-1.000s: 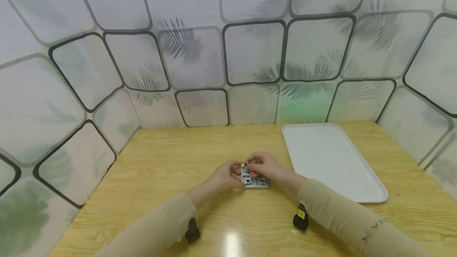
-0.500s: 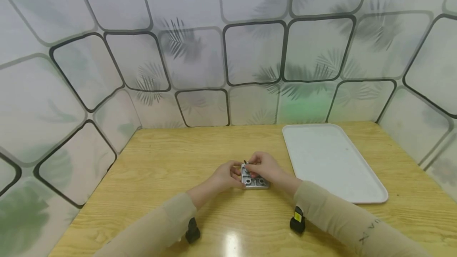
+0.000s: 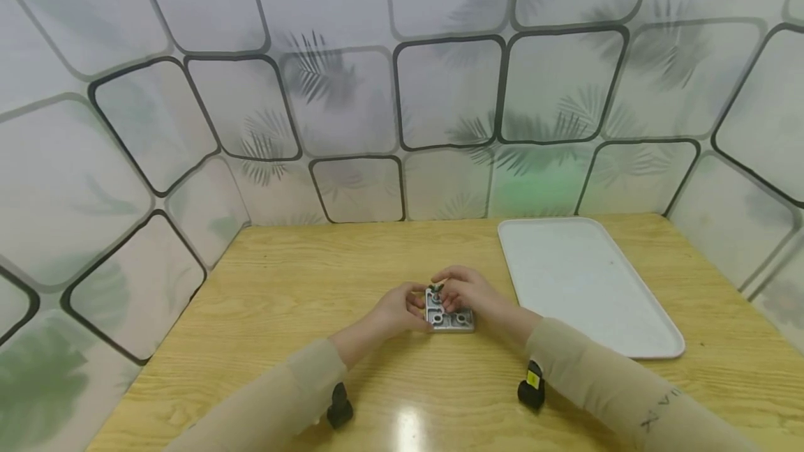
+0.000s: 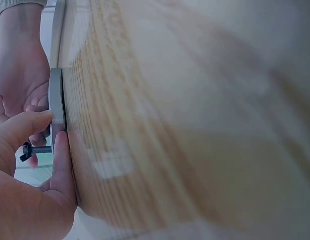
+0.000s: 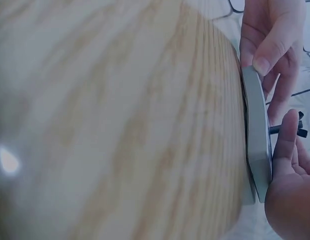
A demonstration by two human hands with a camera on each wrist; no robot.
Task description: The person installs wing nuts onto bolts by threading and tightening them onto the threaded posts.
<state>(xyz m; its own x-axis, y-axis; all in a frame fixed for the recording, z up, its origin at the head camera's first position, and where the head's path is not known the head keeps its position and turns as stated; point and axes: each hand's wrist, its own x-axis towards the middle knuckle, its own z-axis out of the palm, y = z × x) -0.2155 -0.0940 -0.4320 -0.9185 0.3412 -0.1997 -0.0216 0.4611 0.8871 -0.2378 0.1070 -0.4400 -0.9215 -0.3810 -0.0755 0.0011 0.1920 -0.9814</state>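
Observation:
A silver metal plate with round holes and raised ribs lies at the middle of the wooden table. At its far left corner a black wing screw stands upright, its shank showing side-on in the left wrist view. My left hand grips the plate's left edge between thumb and fingers. Around the screw, my right hand has its thumb and forefinger loosely spread, with the winged head visible between them and small gaps beside it. Part of the plate is hidden under the right hand.
A white tray lies on the table to the right, close to the right forearm. Patterned fabric walls enclose the back and sides. Black wrist cameras hang below both sleeves.
The right fingers pinched the wing screw, turned with the wrist, then loosened and drew slightly away, exposing more of its head. The left hand and plate have stayed in place.

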